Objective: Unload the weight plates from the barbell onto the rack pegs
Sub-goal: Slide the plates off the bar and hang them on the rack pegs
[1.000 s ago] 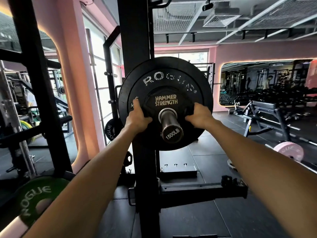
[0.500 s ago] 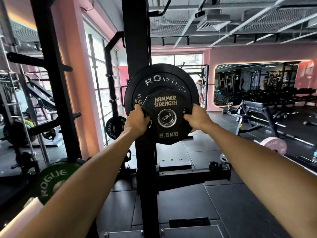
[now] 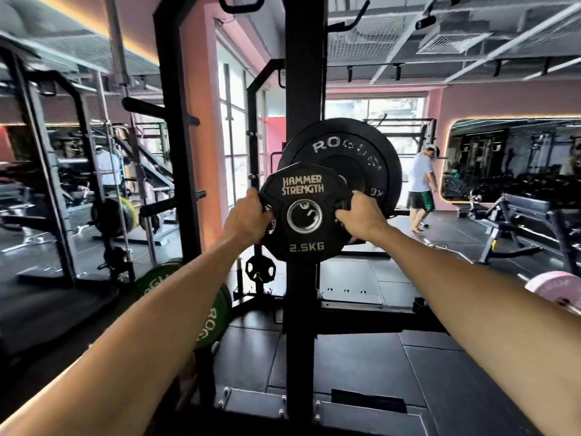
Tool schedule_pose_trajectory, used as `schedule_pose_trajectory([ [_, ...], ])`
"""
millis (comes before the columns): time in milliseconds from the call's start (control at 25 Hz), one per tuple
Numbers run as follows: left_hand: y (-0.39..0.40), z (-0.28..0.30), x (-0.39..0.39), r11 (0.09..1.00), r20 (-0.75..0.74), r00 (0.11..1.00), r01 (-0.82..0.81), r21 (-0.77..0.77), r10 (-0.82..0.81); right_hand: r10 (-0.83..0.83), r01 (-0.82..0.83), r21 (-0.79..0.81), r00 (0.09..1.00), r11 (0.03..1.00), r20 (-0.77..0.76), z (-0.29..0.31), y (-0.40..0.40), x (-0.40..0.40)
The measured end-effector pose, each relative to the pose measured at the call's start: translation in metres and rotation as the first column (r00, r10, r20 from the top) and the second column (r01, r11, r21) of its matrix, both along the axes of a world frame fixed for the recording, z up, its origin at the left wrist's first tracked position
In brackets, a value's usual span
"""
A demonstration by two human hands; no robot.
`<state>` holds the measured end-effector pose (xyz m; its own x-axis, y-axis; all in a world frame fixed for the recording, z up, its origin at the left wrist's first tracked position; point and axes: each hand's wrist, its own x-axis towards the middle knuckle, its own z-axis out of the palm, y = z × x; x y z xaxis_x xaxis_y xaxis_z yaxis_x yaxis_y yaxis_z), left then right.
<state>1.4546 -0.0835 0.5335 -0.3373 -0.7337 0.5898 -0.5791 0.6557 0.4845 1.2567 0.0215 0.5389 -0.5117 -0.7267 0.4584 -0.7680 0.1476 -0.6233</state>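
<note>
A small black 2.5 kg plate (image 3: 303,243) marked Hammer Strength is held in the air in front of me, its centre hole showing no bar. My left hand (image 3: 246,220) grips its left edge and my right hand (image 3: 361,218) grips its right edge. Behind it and to the right, a larger black Rogue plate (image 3: 374,152) stays on the barbell; the sleeve end is hidden by the small plate. The black rack upright (image 3: 303,73) stands directly behind both plates.
A green Rogue plate (image 3: 213,319) hangs low on the rack at left, and a small black plate (image 3: 260,269) sits on a low peg. A pink plate (image 3: 556,289) lies far right. A person (image 3: 419,187) stands beyond, near a bench (image 3: 528,215).
The 2.5 kg plate has slid off the barbell sleeve and moved left, clear of the bar, with both hands still gripping it. The Rogue plate stayed on the bar.
</note>
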Motion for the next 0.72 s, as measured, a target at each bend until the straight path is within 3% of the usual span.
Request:
schedule_pose_trajectory([
  [240,-0.034,0.003,0.103,0.996,-0.004,0.996,-0.093,-0.011,0.093,0.080,-0.080,0.011,0.996,0.997,-0.036,0.008,-0.048,0.095],
  [720,-0.179,0.020,0.305,0.998,0.004,0.999,-0.037,-0.052,0.037,0.091,-0.091,-0.007,0.994,0.996,-0.053,0.020,-0.177,0.297],
])
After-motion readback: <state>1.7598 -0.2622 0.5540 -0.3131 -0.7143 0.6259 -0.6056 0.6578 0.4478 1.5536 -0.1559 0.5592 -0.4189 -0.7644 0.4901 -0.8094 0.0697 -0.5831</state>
